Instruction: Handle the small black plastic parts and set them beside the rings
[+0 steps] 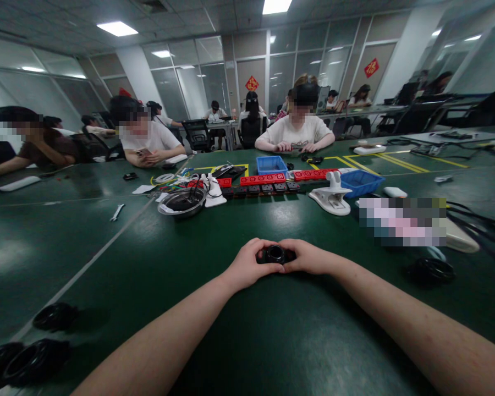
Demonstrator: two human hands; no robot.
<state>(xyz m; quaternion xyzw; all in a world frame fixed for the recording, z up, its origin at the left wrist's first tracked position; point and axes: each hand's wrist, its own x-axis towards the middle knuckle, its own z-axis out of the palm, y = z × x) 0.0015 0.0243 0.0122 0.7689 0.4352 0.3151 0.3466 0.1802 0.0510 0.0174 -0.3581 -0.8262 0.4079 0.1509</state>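
A small black ring-shaped part (pixel 276 253) with a round hole facing up sits between my two hands, low over the green table. My left hand (pixel 253 263) grips it from the left, thumb in front and fingers behind. From the right, my right hand (pixel 307 257) closes round the same part, and the fingertips of both hands meet at its front and back. The fingers hide much of its sides. Similar black ring-shaped parts (pixel 55 316) lie near the left edge, and another black part (pixel 432 270) lies to the right of my right hand.
Across the table stand red power strips (pixel 263 179), a blue tray (pixel 361 181), a white clamp stand (pixel 332 197) and a bowl (pixel 182 202) with dark contents. A wrench (pixel 116 213) lies at the left. Cables (pixel 484 220) run along the right. People (pixel 296 129) sit opposite.
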